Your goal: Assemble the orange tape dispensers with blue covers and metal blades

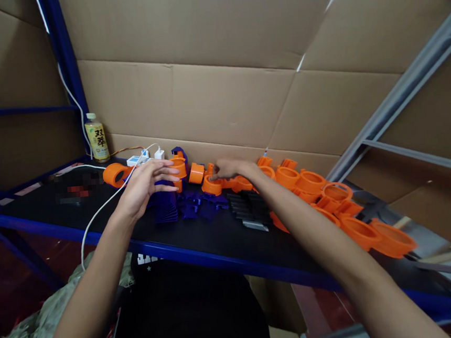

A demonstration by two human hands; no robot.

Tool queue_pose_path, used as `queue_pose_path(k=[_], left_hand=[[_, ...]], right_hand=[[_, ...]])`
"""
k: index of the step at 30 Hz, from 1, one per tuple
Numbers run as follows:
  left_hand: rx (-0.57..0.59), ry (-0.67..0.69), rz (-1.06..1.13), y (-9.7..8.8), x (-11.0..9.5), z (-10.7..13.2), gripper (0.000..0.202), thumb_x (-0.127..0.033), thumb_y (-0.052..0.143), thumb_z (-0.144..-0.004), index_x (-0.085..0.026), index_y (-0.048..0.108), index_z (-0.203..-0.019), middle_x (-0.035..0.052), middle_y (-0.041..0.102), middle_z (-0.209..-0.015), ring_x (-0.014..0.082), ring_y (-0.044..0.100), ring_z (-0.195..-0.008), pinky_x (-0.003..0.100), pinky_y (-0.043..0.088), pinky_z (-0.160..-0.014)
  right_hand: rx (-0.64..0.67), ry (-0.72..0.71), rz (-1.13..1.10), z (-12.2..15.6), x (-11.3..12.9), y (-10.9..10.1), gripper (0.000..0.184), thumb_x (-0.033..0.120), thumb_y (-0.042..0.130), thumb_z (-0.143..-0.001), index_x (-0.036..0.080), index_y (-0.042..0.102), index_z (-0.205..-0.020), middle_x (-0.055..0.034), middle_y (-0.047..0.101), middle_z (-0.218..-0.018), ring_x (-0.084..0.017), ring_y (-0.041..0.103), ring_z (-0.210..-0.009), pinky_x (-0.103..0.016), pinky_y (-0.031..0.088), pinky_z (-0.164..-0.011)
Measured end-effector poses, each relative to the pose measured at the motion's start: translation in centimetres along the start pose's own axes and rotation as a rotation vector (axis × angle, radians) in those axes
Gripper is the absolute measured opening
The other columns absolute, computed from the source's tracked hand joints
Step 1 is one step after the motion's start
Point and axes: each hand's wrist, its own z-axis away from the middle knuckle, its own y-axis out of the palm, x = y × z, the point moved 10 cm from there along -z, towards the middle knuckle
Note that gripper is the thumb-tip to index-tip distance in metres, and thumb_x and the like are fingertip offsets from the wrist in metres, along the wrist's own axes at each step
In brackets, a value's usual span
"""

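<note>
My left hand (pixel 147 184) reaches over the bench with its fingers stretched out and slightly apart. Its fingertips are beside an orange plastic ring part (pixel 177 167), and I cannot tell whether they touch it. My right hand (pixel 227 169) is bent closed at the upright tab of another orange plastic ring part (pixel 212 187), its fingers partly hidden. A short orange cylinder (pixel 197 173) lies between the two hands. In front of them are dark blue plastic pieces (pixel 191 204) and a row of black strips (pixel 248 207).
Many orange ring parts (pixel 309 181) crowd the right of the black shelf (pixel 200 245). At the left are an orange ring (pixel 116 174), a yellow-labelled bottle (pixel 97 138) and white plugs (pixel 159 153). A white cable (pixel 95 217) crosses by my left forearm. Cardboard (pixel 188 98) walls the back.
</note>
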Motion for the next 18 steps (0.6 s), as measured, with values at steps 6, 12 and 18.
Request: queue_pose_path(k=[6,12,18], left_hand=[[-0.003,-0.021,-0.048,0.9,0.3,0.4,0.031,-0.032,0.062,-0.090,-0.010,0.071,-0.109,0.0149,0.076,-0.101,0.0232,0.075,-0.085,0.039,0.065,-0.075],[0.020,-0.033,-0.063,1.3,0.4,0.5,0.031,-0.033,0.060,-0.091,-0.010,0.070,-0.109,0.0146,0.076,-0.099,0.0221,0.074,-0.081,0.039,0.065,-0.075],[0.044,-0.029,-0.069,1.5,0.7,0.5,0.030,-0.034,0.059,-0.093,-0.011,0.071,-0.109,0.0146,0.076,-0.102,0.0215,0.074,-0.082,0.040,0.064,-0.076]], right_hand=[[-0.077,-0.120,-0.028,1.2,0.0,2.7,0.017,0.031,0.082,-0.076,0.019,0.074,-0.085,-0.0032,0.075,-0.084,-0.017,0.066,-0.076,-0.025,0.043,-0.067],[-0.245,-0.167,-0.084,1.9,-0.6,0.2,0.015,0.032,0.073,-0.085,0.018,0.072,-0.086,-0.0045,0.075,-0.086,-0.018,0.064,-0.077,-0.026,0.041,-0.070],[-0.407,-0.184,-0.148,4.1,-1.2,-3.8,0.016,0.032,0.068,-0.089,0.016,0.069,-0.091,-0.0066,0.073,-0.088,-0.017,0.062,-0.075,-0.027,0.040,-0.071]])
